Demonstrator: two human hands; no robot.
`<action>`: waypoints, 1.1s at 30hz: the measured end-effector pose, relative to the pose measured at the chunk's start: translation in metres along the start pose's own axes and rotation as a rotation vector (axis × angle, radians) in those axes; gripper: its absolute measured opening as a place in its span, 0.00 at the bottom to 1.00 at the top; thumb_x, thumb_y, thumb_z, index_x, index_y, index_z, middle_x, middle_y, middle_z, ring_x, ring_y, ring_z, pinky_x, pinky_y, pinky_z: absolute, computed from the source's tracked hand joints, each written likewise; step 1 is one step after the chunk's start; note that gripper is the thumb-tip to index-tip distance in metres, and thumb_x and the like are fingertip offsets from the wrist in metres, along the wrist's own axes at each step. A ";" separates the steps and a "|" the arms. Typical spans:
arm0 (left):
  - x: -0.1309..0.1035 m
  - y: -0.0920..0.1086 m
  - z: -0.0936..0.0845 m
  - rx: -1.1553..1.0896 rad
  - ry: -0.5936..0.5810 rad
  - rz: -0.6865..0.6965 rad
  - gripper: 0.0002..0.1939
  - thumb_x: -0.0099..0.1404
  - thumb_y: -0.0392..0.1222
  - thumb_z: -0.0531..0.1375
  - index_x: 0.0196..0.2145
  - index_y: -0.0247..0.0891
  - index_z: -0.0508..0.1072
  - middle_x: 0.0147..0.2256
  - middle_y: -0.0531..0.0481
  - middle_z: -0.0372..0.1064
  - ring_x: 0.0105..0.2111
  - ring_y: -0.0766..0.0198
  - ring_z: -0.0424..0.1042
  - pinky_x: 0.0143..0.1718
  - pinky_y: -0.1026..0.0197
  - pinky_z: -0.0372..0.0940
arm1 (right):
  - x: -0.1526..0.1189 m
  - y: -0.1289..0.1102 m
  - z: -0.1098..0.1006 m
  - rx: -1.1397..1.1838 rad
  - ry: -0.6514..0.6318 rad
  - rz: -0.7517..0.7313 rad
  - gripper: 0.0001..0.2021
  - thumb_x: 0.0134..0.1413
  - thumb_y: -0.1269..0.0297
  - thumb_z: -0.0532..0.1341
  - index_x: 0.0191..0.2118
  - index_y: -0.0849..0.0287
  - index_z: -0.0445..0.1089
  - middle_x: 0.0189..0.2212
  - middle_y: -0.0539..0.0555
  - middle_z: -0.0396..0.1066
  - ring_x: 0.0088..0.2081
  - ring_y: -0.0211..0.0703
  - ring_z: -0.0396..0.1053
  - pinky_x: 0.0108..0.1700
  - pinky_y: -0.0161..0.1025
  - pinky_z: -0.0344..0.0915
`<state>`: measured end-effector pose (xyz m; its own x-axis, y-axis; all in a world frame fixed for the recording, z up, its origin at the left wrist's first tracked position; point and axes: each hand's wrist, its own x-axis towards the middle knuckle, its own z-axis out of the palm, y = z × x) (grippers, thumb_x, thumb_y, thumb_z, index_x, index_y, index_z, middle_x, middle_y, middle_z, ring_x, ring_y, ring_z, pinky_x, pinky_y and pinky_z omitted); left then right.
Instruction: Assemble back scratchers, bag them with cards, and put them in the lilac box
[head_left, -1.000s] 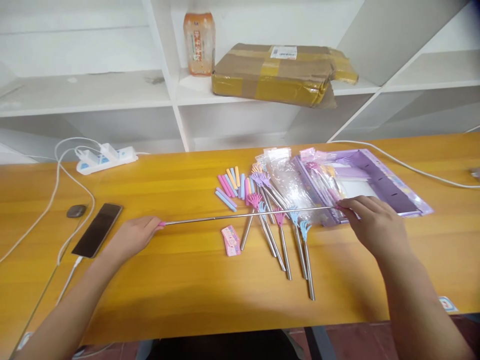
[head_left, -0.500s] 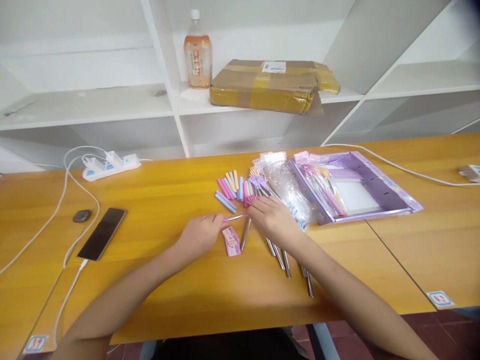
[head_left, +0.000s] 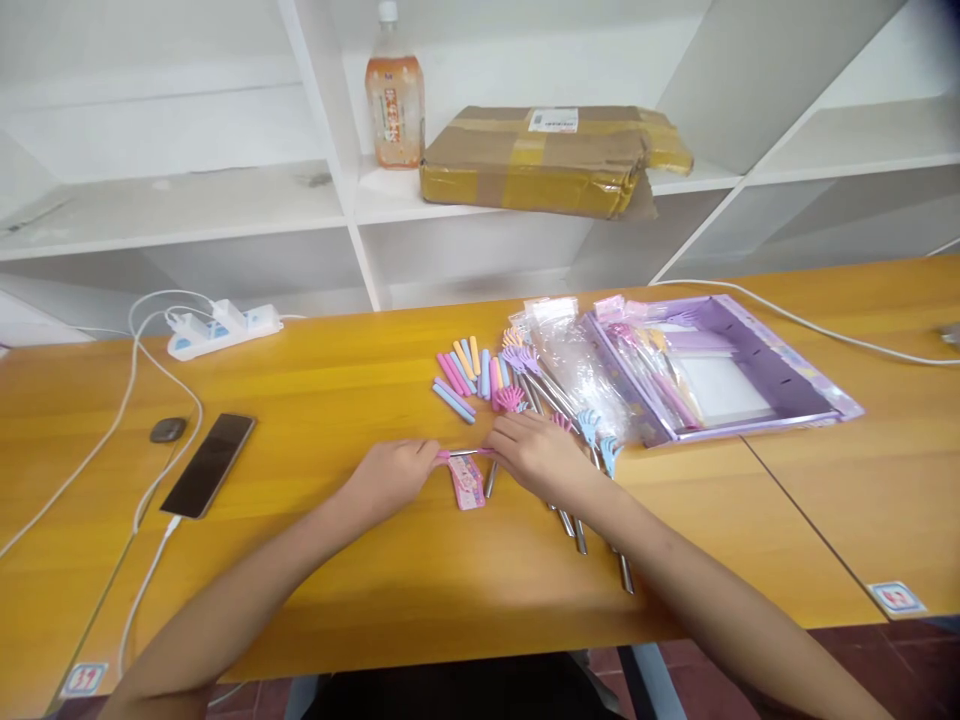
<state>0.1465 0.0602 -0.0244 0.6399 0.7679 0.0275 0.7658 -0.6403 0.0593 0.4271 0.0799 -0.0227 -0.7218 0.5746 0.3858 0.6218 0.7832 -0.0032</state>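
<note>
A thin metal rod (head_left: pixel 463 453) with pink at both ends spans the gap between my hands. My left hand (head_left: pixel 397 472) is closed round its left pink end. At the other end, my right hand (head_left: pixel 534 455) grips the pink part, fingers pressed together. Just below the rod lies a small stack of pink cards (head_left: pixel 468 484). Behind my hands are pink, blue and yellow tubes (head_left: pixel 454 400). Metal rods with hand-shaped heads, such as a purple one (head_left: pixel 521 358), a pink one (head_left: pixel 511 399) and a blue one (head_left: pixel 589 425), lie around and partly under my right hand.
Clear plastic bags (head_left: pixel 574 360) lie beside a purple tray (head_left: pixel 787 420) holding wrapped pieces. To the left are a phone (head_left: pixel 208 466), a black fob (head_left: pixel 167 430), a power strip (head_left: pixel 225 332) and white cables. A bottle (head_left: pixel 395 115) and a taped carton (head_left: pixel 536 165) stand on the shelf.
The rod has become more level between my hands. My right hand has moved slightly down, uncovering more of the pink and blue heads behind it. The view has shifted slightly.
</note>
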 end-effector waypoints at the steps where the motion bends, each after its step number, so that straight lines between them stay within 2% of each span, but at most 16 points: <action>1: 0.000 -0.001 0.000 0.000 -0.009 -0.003 0.22 0.85 0.51 0.45 0.39 0.38 0.70 0.32 0.47 0.77 0.30 0.59 0.77 0.28 0.59 0.57 | 0.000 0.000 0.000 0.003 -0.001 -0.002 0.09 0.74 0.69 0.62 0.37 0.58 0.72 0.33 0.53 0.71 0.37 0.46 0.66 0.42 0.44 0.56; 5: -0.001 -0.003 -0.001 0.007 -0.018 -0.011 0.22 0.85 0.51 0.46 0.40 0.38 0.70 0.32 0.47 0.77 0.30 0.59 0.77 0.27 0.59 0.58 | -0.002 0.005 0.001 0.017 0.005 -0.007 0.08 0.74 0.70 0.61 0.38 0.58 0.73 0.33 0.53 0.72 0.38 0.47 0.66 0.43 0.43 0.56; 11: 0.007 0.005 -0.005 0.017 0.058 0.002 0.22 0.85 0.51 0.46 0.38 0.38 0.71 0.30 0.48 0.76 0.28 0.61 0.74 0.27 0.60 0.57 | -0.001 0.006 0.000 -0.007 0.030 -0.027 0.09 0.75 0.70 0.60 0.38 0.58 0.72 0.34 0.54 0.71 0.38 0.47 0.64 0.42 0.43 0.54; 14: 0.008 -0.005 -0.010 0.041 0.069 0.034 0.22 0.85 0.50 0.47 0.38 0.38 0.73 0.31 0.47 0.76 0.31 0.60 0.76 0.30 0.60 0.61 | -0.006 0.010 -0.007 -0.046 0.056 -0.041 0.09 0.75 0.70 0.59 0.39 0.58 0.73 0.33 0.53 0.71 0.37 0.47 0.64 0.42 0.43 0.55; 16: -0.002 -0.031 -0.018 0.055 0.063 0.064 0.20 0.85 0.47 0.48 0.41 0.38 0.75 0.35 0.45 0.78 0.34 0.59 0.77 0.32 0.59 0.64 | -0.023 0.030 -0.019 -0.052 0.045 -0.038 0.09 0.75 0.71 0.58 0.40 0.58 0.74 0.33 0.54 0.73 0.38 0.47 0.66 0.42 0.43 0.57; 19: -0.037 -0.094 -0.036 0.088 0.154 0.049 0.19 0.84 0.46 0.49 0.46 0.42 0.79 0.42 0.44 0.81 0.42 0.57 0.80 0.37 0.59 0.68 | -0.071 0.088 -0.047 -0.058 0.063 0.055 0.10 0.74 0.73 0.57 0.45 0.56 0.76 0.34 0.54 0.76 0.37 0.47 0.68 0.41 0.43 0.59; 21: -0.064 -0.134 -0.045 0.178 0.264 -0.066 0.19 0.83 0.47 0.52 0.39 0.41 0.79 0.35 0.46 0.80 0.36 0.58 0.78 0.34 0.60 0.66 | -0.111 0.130 -0.066 -0.127 0.146 0.185 0.11 0.73 0.72 0.58 0.43 0.52 0.77 0.32 0.55 0.77 0.34 0.48 0.68 0.39 0.44 0.60; 23: -0.084 -0.156 -0.048 0.270 0.271 -0.097 0.19 0.82 0.48 0.54 0.35 0.41 0.77 0.31 0.48 0.77 0.31 0.60 0.76 0.30 0.60 0.63 | -0.144 0.159 -0.078 -0.192 0.185 0.339 0.07 0.71 0.64 0.64 0.38 0.49 0.77 0.30 0.55 0.77 0.33 0.49 0.68 0.38 0.46 0.60; 26: -0.092 -0.154 -0.046 0.284 0.240 -0.068 0.19 0.82 0.47 0.54 0.33 0.41 0.74 0.29 0.50 0.76 0.29 0.61 0.74 0.30 0.60 0.61 | -0.169 0.169 -0.077 -0.160 0.145 0.389 0.05 0.71 0.63 0.64 0.39 0.48 0.76 0.32 0.54 0.79 0.33 0.50 0.70 0.40 0.46 0.65; 30: -0.087 -0.137 -0.042 0.248 0.218 -0.047 0.19 0.83 0.47 0.54 0.32 0.41 0.72 0.28 0.52 0.74 0.28 0.62 0.73 0.30 0.61 0.60 | -0.175 0.158 -0.068 -0.119 0.160 0.354 0.03 0.69 0.64 0.65 0.41 0.49 0.75 0.33 0.54 0.80 0.33 0.50 0.73 0.39 0.48 0.68; 33: -0.088 -0.137 -0.040 0.228 0.214 -0.047 0.17 0.82 0.47 0.54 0.34 0.42 0.72 0.30 0.51 0.75 0.30 0.62 0.74 0.30 0.62 0.61 | -0.176 0.156 -0.070 -0.066 0.143 0.373 0.01 0.69 0.63 0.66 0.42 0.48 0.75 0.35 0.54 0.81 0.35 0.51 0.75 0.41 0.48 0.69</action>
<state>-0.0169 0.0812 0.0053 0.5938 0.7676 0.2412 0.8045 -0.5724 -0.1587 0.6729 0.0845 -0.0265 -0.3963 0.7742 0.4936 0.8546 0.5075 -0.1100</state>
